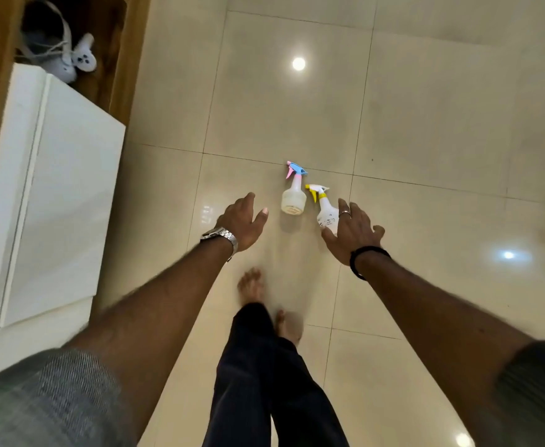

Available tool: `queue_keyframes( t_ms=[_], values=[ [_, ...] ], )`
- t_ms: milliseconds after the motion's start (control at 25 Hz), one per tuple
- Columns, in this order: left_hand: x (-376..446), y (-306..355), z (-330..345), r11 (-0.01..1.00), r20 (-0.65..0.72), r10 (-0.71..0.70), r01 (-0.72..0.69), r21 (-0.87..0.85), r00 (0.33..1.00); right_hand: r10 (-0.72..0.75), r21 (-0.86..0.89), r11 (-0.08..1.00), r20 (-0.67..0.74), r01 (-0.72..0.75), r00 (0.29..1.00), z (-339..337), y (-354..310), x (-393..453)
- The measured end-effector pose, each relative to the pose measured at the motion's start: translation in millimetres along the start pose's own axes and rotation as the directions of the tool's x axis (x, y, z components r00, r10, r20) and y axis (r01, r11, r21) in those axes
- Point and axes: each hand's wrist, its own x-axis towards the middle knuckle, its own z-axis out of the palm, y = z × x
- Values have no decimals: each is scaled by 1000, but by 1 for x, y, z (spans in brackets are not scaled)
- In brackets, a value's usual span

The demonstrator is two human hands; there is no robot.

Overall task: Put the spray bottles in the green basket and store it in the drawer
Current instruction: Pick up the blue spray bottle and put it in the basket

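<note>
Here, two white spray bottles point(293, 196) upright on floor point(426, 124); one blue-pink head, other yellow; both grips apart, empty.

Glossy cream tile floor point(426, 108), two spray bottles standing on it just beside each other: blue-pink-topped one point(293, 195), yellow-topped one point(325, 208). Bare feet point(251, 285) too.

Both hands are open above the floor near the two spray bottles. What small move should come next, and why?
Probably lower the right hand onto the yellow-trigger bottle: it stands on the floor right at that hand's fingers, ungrasped. The left hand is open, farther from the blue-trigger bottle.
</note>
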Motion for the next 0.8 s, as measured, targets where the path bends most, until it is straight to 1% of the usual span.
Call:
queue_keyframes(
  t_ms=[160, 360, 480, 600, 720, 800],
  values=[
    [47, 8, 3, 1000, 64, -5, 5, -7, 998, 13, 39, 999, 30, -15, 999, -1, 3, 32],
    [126, 6, 25, 1000, 159, -23, 22, 10, 987, 36, 76, 996, 78, -42, 996, 13, -2, 107],
    [181, -1, 41, 999, 215, -40, 41, -1, 976, 76, 120, 988, 143, -93, 987, 35, -8, 164],
    [235, -13, 61, 997, 262, -71, 66, 28, 962, 90, 152, 981, 194, -121, 977, 67, -15, 215],
    [280, -27, 86, 992, 286, -114, 124, -17, 952, 102, 221, 962, 256, -161, 961, 104, -20, 260],
    [303, -36, 111, 983, 324, -143, 173, -66, 935, 139, 291, 929, 299, -229, 944, 130, -20, 289]
  ],
)
